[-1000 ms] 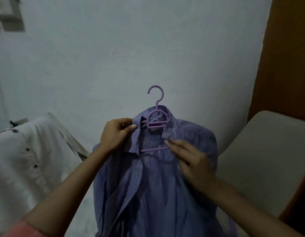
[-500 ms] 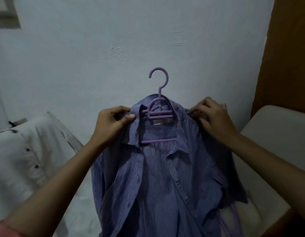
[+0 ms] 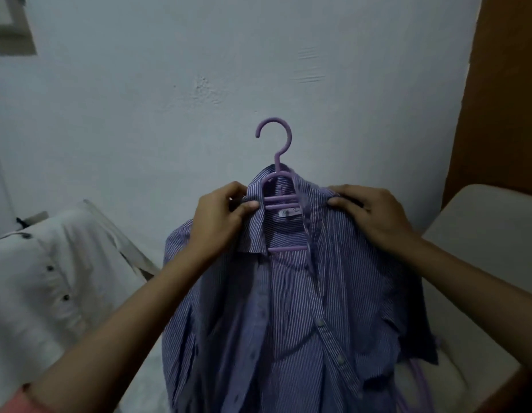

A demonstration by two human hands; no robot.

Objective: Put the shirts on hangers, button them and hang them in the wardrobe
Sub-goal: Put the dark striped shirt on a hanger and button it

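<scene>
While both hands hold its shoulders, the striped shirt (image 3: 291, 293) hangs open on the purple hanger (image 3: 278, 162).

Left hand (image 3: 220, 222) pinches the collar at nine o'clock of the hook; right hand (image 3: 375, 213) grips cloth at three; the unbuttoned placket runs toward six, midway between them.

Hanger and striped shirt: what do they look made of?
Hanger: likely moulded plastic, matte lilac, uniform colour, rounded one-piece hook and bars. Shirt: thin woven cloth, probably cotton or a blend; fine blue-white stripes, soft folds and small buttons. Left hand and right hand grip its shoulders.
</scene>
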